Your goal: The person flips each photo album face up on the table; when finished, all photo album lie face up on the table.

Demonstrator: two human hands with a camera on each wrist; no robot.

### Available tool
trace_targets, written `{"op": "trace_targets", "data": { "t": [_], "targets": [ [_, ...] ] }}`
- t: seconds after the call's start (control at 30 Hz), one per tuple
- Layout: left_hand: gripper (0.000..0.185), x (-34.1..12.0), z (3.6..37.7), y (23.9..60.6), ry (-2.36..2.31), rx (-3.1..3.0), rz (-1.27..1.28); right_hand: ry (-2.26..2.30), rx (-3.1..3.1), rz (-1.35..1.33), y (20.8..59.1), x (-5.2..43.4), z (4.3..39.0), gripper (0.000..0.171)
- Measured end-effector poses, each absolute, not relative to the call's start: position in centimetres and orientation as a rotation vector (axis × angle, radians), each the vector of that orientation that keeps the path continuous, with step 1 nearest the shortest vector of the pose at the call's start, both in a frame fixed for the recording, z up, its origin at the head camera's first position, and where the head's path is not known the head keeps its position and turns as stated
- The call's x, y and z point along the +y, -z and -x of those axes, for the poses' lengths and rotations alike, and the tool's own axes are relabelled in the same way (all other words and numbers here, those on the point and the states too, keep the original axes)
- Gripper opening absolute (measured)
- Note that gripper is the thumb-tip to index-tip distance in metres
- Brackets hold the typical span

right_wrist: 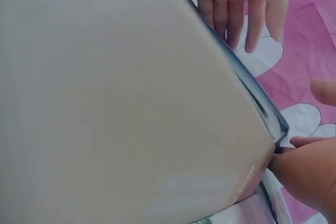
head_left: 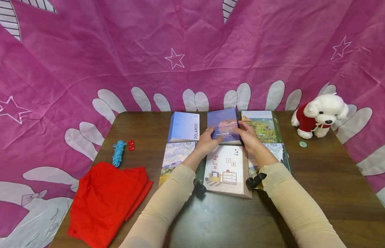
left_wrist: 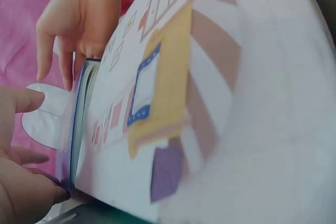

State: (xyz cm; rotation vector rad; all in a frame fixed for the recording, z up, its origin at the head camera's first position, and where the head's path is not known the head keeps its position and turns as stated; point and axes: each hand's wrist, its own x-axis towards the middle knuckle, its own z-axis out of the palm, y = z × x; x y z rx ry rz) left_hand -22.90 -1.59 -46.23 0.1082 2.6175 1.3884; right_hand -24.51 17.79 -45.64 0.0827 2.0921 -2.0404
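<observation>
Your left hand and right hand grip the blue album by its sides, mid back row of 6 albums. The white album lies just before it; red cloth and plush dog sit well apart.

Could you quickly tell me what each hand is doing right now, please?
Left hand: holds the left edge of the blue book.
Right hand: holds the same book's right edge.

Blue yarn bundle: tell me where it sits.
In the head view, the blue yarn bundle lies on the table's left side, beside two red buttons, just behind the red cloth.
</observation>
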Motion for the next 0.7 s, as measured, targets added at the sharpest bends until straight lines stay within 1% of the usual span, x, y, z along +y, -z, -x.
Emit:
{"op": "trace_targets", "data": {
  "t": [0.2, 0.37, 0.5, 0.63, 0.7],
  "targets": [
    [0.079, -1.1, 23.0, 46.0, -1.306, 2.642, -0.152, 2.057, 2.16, -0.08, 45.5, 17.5, 24.2, 0.066],
    [0.075, -1.0, 23.0, 46.2, -1.277, 2.677, -0.133, 2.015, 2.266, -0.045, 44.8, 16.9, 24.0, 0.064],
    [0.07, -1.1, 22.9, 46.2, -1.324, 2.686, -0.102, 1.991, 2.34, -0.055, 44.6, 16.7, 23.9, 0.058],
    [0.068, -1.1, 22.9, 46.3, -1.354, 2.683, -0.092, 2.143, 2.337, -0.222, 45.0, 16.4, 24.2, 0.045],
    [0.068, -1.1, 22.9, 46.3, -1.37, 2.666, -0.087, 2.244, 2.314, -0.33, 45.1, 16.3, 24.3, 0.041]
  ]
}}
